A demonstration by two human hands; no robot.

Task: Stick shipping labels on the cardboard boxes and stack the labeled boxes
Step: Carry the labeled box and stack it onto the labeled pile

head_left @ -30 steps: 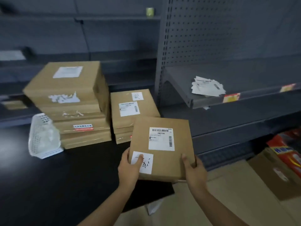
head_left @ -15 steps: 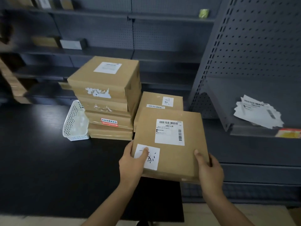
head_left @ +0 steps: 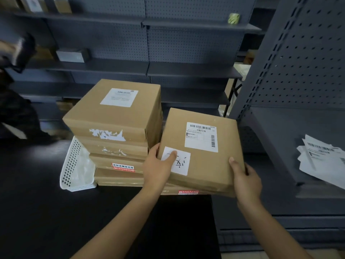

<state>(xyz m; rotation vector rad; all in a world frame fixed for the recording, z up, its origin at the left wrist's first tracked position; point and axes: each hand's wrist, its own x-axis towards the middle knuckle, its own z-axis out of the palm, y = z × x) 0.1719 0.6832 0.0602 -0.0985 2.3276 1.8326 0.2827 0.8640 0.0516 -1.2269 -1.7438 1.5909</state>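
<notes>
Obs., head view. Both hands hold one flat cardboard box (head_left: 203, 157) over the short stack (head_left: 188, 192) at the right of the black table (head_left: 46, 212). Left hand (head_left: 158, 168) grips the box's near-left corner, thumb curled onto the small white sticker (head_left: 176, 160) with hand-drawn marks. Right hand (head_left: 246, 181) grips the near-right corner, thumb on top, fingers wrapped round the edge.

Printed shipping label (head_left: 202, 137) with barcodes sits on the box's top face, toward the far right. Box tilts slightly; whether its underside touches the stack below cannot be told (only the lower box's front edge with a red seal shows).

Just left: tall stack (head_left: 115, 131) of boxes, top one labelled, torn label residue on its front. White perforated basket (head_left: 71, 165) leans against that stack's left side. Loose label sheets (head_left: 321, 157) lie on the grey shelf (head_left: 280, 146) at right.
</notes>
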